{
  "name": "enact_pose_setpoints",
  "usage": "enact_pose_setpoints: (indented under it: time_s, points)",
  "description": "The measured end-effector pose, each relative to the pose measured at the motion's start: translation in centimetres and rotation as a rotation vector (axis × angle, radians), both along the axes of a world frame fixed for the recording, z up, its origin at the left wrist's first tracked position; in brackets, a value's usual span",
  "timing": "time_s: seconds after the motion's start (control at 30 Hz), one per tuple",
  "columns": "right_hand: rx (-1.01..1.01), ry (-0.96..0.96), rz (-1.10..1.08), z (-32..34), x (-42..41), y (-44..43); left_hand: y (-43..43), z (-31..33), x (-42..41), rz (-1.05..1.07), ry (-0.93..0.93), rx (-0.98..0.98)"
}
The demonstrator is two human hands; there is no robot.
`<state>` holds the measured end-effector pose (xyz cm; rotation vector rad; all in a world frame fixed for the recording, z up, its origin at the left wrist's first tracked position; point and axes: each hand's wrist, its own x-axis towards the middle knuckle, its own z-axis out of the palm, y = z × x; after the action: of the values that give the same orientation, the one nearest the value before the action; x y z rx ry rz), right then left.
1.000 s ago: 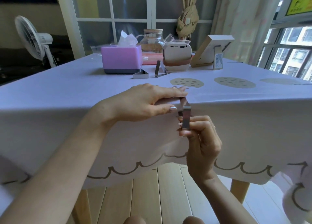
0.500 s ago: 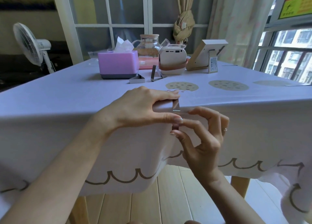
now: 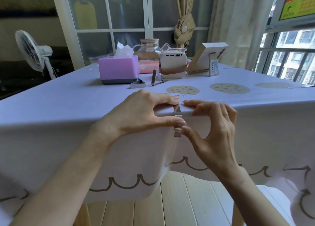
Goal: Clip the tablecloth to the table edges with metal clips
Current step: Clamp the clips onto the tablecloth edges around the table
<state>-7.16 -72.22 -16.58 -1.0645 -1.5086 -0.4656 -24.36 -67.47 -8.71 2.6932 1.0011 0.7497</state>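
A lilac tablecloth (image 3: 68, 110) covers the table and hangs over its near edge. A metal clip (image 3: 177, 112) straddles that edge at the middle, its top arm on the cloth and its lower arm hanging down the front. My left hand (image 3: 141, 111) grips the table edge just left of the clip, fingers on top, thumb pressing the clip's front. My right hand (image 3: 213, 123) is on the clip's right side, fingertips on the tabletop, thumb against the clip's lower end. Two spare metal clips lie further back: one triangular (image 3: 137, 84), one upright (image 3: 156, 78).
At the back of the table stand a purple tissue box (image 3: 118, 69), a glass jug (image 3: 149, 55), a small white device (image 3: 172, 63) and a wooden frame (image 3: 204, 58). A fan (image 3: 32, 52) stands at the left. Windows lie behind and right.
The clip has gone from being held below the edge to sitting over the edge. My right hand rose, its fingers now resting on top; the view moved closer.
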Motion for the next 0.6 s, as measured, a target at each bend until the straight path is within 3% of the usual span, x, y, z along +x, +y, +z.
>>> enact_pose_setpoints:
  time_s: [0.6]
  points:
    - [-0.012, 0.005, -0.113, 0.87, -0.53, 0.51, -1.06, -0.33, 0.77, 0.113, -0.032, 0.112]
